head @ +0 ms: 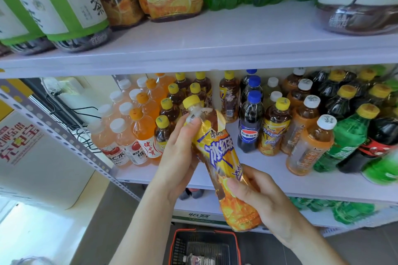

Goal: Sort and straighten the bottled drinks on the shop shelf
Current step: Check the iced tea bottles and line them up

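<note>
1. White shop shelf (280,170): upright bottled drinks in rows on the middle board.
2. Red plastic basket (172,247) on the floor below, with a bottle inside.
3. Yellow-labelled plastic iced-tea bottle (219,153), yellow cap: tilted, off the shelf, in front of the middle board.
4. Left hand (178,157): fingers curled round its neck.
5. Right hand (262,200): fingers wrapped round its base.

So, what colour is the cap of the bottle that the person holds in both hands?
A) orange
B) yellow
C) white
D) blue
B: the held bottle carries a yellow cap. The left hand grips it near the neck and the right hand grips its lower part.
</note>
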The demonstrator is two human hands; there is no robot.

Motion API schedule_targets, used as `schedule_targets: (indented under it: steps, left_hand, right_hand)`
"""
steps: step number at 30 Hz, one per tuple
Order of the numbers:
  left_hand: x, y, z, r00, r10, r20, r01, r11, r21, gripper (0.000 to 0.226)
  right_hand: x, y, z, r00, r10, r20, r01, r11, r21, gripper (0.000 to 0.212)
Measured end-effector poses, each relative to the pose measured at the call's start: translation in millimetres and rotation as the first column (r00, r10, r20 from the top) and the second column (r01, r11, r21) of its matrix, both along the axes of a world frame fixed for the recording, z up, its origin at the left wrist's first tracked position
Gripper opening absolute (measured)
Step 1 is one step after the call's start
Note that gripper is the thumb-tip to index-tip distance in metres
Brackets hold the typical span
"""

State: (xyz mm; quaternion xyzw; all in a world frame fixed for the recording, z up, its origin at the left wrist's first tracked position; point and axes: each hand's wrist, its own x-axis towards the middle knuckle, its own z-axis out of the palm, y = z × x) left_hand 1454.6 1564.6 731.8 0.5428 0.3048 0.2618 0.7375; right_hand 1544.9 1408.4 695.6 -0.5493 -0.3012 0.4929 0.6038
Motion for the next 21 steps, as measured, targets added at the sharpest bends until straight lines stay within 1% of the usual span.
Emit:
schedule_targets:
  steps: [3, 5, 7, 8, 9, 10, 11, 12, 13, 15, 18, 19, 21]
  left_hand:
    - [-2, 1, -1, 0.998, -0.042, -0.036, 0.045, 0.995, 0.087, 0.057]
    - [-3, 0, 1, 0.997, -0.045, -0.055, 0.052, 0.99, 0.129, 0.062]
    - [-5, -2, 2, 0.998, -0.047, -0.037, 0.052, 0.989, 0.141, 0.063]
    - [-6, -4, 3, 0.999, -0.043, -0.02, 0.046, 0.989, 0.142, 0.06]
    - [-6, -5, 3, 0.999, -0.039, -0.007, 0.039, 0.988, 0.15, 0.053]
    - [-7, -7, 4, 0.999, -0.035, -0.003, 0.035, 0.985, 0.169, 0.041]
    - [-8, -8, 4, 0.999, -0.039, -0.007, 0.04, 0.975, 0.216, 0.026]
    - [-9, -10, 7, 0.999, -0.039, -0.011, 0.041, 0.959, 0.281, 0.016]
    - [-10, -13, 8, 0.999, -0.031, -0.013, 0.033, 0.937, 0.347, 0.016]
    - [-11, -16, 11, 1.0, -0.012, 0.006, 0.009, 0.912, 0.411, 0.022]
    - [-14, -20, 13, 0.998, 0.0, 0.065, -0.025, 0.919, 0.393, 0.037]
    - [-14, -21, 13, 0.997, -0.023, 0.071, -0.007, 0.919, 0.394, 0.037]
    - [-17, -21, 11, 0.997, -0.057, 0.058, 0.027, 0.91, 0.414, 0.029]
  right_hand:
    - [0, -3, -2, 0.994, -0.029, 0.108, 0.026, 0.999, 0.029, 0.04]
    - [0, -4, -4, 0.988, -0.044, 0.15, 0.036, 0.998, 0.054, 0.038]
    - [0, -7, -7, 0.979, -0.065, 0.191, 0.051, 0.996, 0.077, 0.039]
    - [-1, -9, -8, 0.972, -0.083, 0.221, 0.065, 0.994, 0.087, 0.039]
    - [-1, -10, -9, 0.961, -0.108, 0.253, 0.086, 0.992, 0.096, 0.04]
    - [-1, -12, -10, 0.948, -0.139, 0.285, 0.115, 0.988, 0.102, 0.042]
    - [-1, -13, -11, 0.933, -0.175, 0.315, 0.148, 0.983, 0.106, 0.044]
    - [-1, -14, -13, 0.916, -0.209, 0.344, 0.181, 0.977, 0.111, 0.046]
    - [-1, -14, -14, 0.899, -0.237, 0.369, 0.209, 0.971, 0.115, 0.048]
    - [-2, -15, -17, 0.873, -0.28, 0.399, 0.252, 0.96, 0.123, 0.049]
    - [-2, -17, -19, 0.849, -0.326, 0.416, 0.299, 0.945, 0.13, 0.049]
    - [-2, -18, -19, 0.842, -0.334, 0.423, 0.308, 0.942, 0.131, 0.049]
    - [0, -21, -21, 0.834, -0.347, 0.429, 0.323, 0.937, 0.13, 0.049]
